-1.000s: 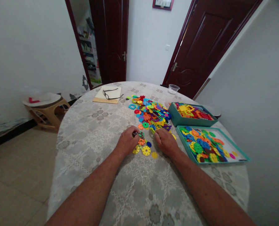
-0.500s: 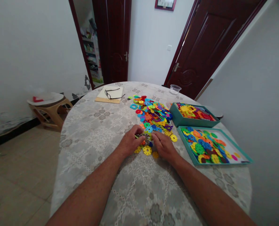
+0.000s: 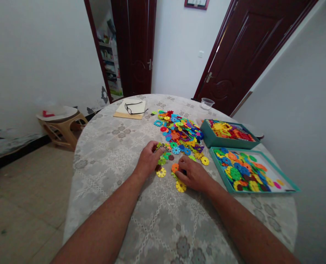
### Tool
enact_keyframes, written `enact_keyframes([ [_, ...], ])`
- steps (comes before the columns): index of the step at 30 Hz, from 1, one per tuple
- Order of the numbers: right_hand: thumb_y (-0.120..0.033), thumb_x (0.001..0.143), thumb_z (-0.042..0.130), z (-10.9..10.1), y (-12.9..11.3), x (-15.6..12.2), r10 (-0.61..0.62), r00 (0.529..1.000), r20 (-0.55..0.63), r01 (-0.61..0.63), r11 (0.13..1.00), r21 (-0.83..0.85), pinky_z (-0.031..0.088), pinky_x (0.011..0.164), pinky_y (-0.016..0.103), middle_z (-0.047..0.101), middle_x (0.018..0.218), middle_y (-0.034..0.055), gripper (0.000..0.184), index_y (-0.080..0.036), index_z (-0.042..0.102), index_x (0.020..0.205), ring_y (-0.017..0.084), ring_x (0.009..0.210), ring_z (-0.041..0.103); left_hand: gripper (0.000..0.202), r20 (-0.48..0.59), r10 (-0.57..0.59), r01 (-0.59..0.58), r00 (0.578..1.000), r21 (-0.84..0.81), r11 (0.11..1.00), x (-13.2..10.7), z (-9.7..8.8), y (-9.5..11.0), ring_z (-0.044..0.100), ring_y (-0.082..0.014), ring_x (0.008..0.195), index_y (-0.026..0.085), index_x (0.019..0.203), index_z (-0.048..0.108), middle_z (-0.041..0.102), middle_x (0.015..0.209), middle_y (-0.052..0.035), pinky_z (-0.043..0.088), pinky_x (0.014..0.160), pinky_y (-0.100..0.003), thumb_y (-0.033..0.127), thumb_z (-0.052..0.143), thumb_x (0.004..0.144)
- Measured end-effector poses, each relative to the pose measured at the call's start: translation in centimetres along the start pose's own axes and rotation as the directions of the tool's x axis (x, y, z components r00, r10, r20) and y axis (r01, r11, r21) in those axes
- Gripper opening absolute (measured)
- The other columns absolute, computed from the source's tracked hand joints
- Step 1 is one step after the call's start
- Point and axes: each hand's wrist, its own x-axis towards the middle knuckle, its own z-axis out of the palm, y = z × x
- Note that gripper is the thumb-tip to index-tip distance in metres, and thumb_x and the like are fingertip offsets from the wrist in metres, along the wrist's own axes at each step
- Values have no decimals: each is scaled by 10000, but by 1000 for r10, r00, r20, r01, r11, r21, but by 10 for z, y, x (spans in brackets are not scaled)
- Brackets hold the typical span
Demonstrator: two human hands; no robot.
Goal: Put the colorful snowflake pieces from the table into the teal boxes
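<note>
My left hand [image 3: 147, 160] is closed, with thumb and fingers pinching an olive-brown cluster of interlocking plastic discs [image 3: 163, 147] at the near edge of a colourful heap. Below its fingertips lie green and brown discs and a yellow notched disc [image 3: 161, 172]. To the right, my right hand [image 3: 192, 173] curls over a small group of discs, its fingers closed on them. An orange disc [image 3: 175, 168] and a yellow disc [image 3: 180, 186] stick out from that group; a dark blue one is mostly hidden under the fingers. The two hands are apart.
The disc heap [image 3: 179, 130] spreads beyond my hands. At right stand a deep teal box [image 3: 226, 142] of plastic pieces and a shallow tray [image 3: 220, 172] of discs. Glasses [image 3: 132, 109] rest on a pad [image 3: 121, 112]; a clear cup [image 3: 207, 103] stands at the far edge.
My hands have moved apart: the left slightly up and left, the right slightly nearer to me. Discs between them are now uncovered, and the yellow disc has shifted right with my right hand.
</note>
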Motion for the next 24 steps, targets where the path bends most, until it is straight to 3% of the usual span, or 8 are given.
enact_keyframes([
  [4,-266,930,614,-5,12,-2,76,997,-16,-77,996,-35,422,799,293,617,1005,51,77,-204,639,968,186,892,576,242,-8,3,-3,1000,1,1000,1,1,-3,619,-140,671,225,1015,624,639,874,-2,473,451,-186,385,671,839],
  [7,-280,918,627,-5,16,-3,100,995,-15,-101,994,-42,423,829,301,629,1061,68,164,-206,644,1063,202,949,587,262,3,10,-10,1000,-11,1000,3,1,-6,630,-144,679,231,1048,630,666,903,-10,466,447,-184,376,676,835],
  [12,-277,915,604,2,15,-2,137,991,-4,-137,988,-74,397,764,287,616,960,46,69,-210,616,903,180,853,569,293,42,-13,15,999,-52,999,2,2,-6,621,-127,636,239,1097,631,676,889,-6,460,449,-182,366,679,837],
  [15,-263,896,598,2,14,-1,136,987,-84,-141,989,-52,384,734,286,616,933,43,52,-212,593,887,177,815,556,323,89,-18,27,996,-100,995,0,3,-5,614,-118,595,239,1141,621,668,846,4,446,437,-174,381,671,856],
  [20,-269,892,563,-4,14,3,257,943,-211,-201,946,256,375,650,280,588,753,-15,51,-228,566,862,163,691,542,296,97,-32,37,995,-50,998,0,4,-7,600,-107,567,232,1114,626,664,850,3,438,426,-170,389,669,867],
  [24,-362,886,612,-3,17,6,383,910,-160,-217,767,604,405,581,270,555,701,-46,143,-241,537,881,148,614,531,321,114,-38,42,993,-33,999,3,4,-11,637,-110,578,234,1148,624,645,862,4,424,435,-168,366,682,862],
])
